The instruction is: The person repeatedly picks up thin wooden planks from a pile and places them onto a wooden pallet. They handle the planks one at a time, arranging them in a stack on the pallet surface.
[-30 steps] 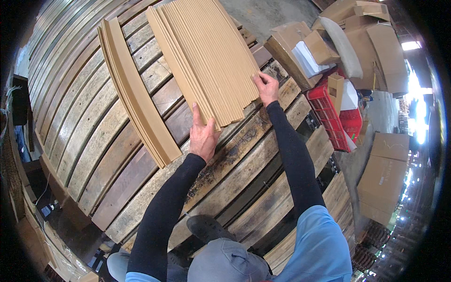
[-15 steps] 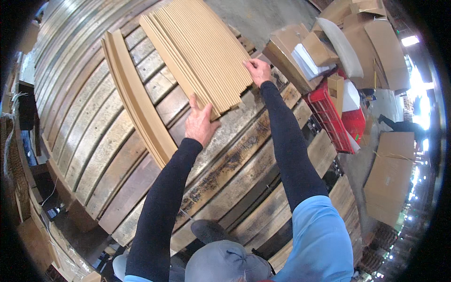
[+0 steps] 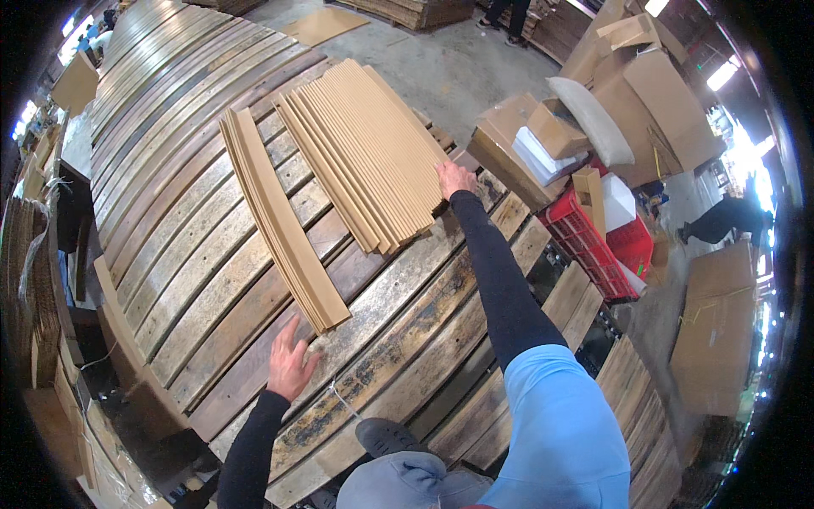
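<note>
A broad stack of brown cardboard strips, nested side by side into a ribbed block, lies on the slatted wooden platform. To its left, apart from it, runs a narrow bundle of long folded cardboard strips. My right hand is at the stack's right edge near the close corner, its fingers closed on that edge. Fingers spread and holding nothing, my left hand hovers just short of the narrow bundle's near end.
Right of the platform stand an open cardboard box and a red plastic crate with packaging in it. Flattened cardboard lies farther right. My shoe is on the slats. Another person's legs show at the far side.
My left hand has left the stack's near end and moved left and toward me, opening beside the narrow bundle. My right hand stays at the stack's right edge. The view has shifted.
</note>
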Demonstrator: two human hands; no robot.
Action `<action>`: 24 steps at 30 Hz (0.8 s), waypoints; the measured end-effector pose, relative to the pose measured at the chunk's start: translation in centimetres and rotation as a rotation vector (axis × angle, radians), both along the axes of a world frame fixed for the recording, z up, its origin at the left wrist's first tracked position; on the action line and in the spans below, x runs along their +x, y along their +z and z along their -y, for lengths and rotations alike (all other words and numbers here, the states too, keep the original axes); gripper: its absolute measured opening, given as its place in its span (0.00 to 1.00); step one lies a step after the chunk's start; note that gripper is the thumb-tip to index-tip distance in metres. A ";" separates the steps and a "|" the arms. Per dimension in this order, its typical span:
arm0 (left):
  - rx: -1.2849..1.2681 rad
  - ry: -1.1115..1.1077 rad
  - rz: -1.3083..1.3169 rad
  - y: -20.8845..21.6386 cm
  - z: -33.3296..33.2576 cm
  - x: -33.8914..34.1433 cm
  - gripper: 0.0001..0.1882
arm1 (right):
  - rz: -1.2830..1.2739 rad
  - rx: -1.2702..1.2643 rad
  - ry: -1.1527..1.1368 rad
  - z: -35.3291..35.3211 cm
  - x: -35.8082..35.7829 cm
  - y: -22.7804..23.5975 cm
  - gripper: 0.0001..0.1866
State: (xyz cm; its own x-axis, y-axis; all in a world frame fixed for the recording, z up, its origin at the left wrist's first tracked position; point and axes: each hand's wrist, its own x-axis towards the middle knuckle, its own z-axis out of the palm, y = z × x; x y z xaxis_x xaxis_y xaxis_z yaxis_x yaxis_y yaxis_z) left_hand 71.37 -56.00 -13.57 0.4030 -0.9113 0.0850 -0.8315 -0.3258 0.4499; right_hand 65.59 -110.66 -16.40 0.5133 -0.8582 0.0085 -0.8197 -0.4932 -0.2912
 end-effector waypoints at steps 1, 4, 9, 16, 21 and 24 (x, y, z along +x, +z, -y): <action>0.050 0.000 0.038 -0.2 -1.7 0.3 0.17 | -0.048 -0.015 0.016 -0.1 0.9 0.2 0.26; 0.116 -0.019 0.020 -2.1 -3.3 0.5 0.19 | -0.181 -0.182 -0.009 5.4 -0.9 0.3 0.23; 0.349 0.063 0.055 0.6 -12.3 5.2 0.25 | -0.127 -0.164 0.287 2.1 -0.7 -2.7 0.21; 0.562 0.249 0.116 10.8 -21.1 8.1 0.21 | 0.264 -0.221 0.227 -2.7 -6.8 -6.0 0.27; 0.428 0.362 0.085 12.3 -28.8 2.3 0.20 | 0.320 -0.293 0.395 -3.0 -4.1 -2.0 0.27; 0.466 0.463 0.060 12.9 -34.0 -1.4 0.20 | 0.405 -0.283 0.506 -5.2 -0.8 0.1 0.28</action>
State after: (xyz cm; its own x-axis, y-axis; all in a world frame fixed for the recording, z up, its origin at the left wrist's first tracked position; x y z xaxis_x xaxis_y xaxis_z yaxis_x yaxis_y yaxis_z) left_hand 70.02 -22.01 -0.69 0.7692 -0.5913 -0.2421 -0.5776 -0.8055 0.1324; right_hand 64.83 -105.43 -16.26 0.7579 -0.4519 0.4705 -0.3245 -0.8868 -0.3291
